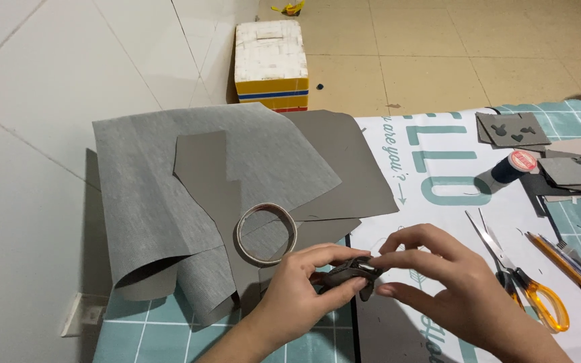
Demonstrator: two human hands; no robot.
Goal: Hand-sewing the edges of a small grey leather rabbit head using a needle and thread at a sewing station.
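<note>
The person is pinching a small dark folded piece (350,272) between both hands, just below and to the right of the tape ring (266,233). The left hand (304,289) is closing thumb and forefinger narrowly on the piece's near end, probably to steady it, while the right hand (438,282) is curling over it from the other side, fingertips pressing the top, as if keeping a fold from springing open. The piece is being held slightly above the table, close to the body where it is easy to see.

Left of the tape ring, a grey fabric sheet (163,181) is lying with its lower edge curling up. Well to the right of the ring, orange-handled scissors (526,282) are resting within easy reach, pencils (573,269) lying just beyond them. A dark thread spool (511,166) and cut grey scraps (512,129) are sitting further up to the right.
</note>
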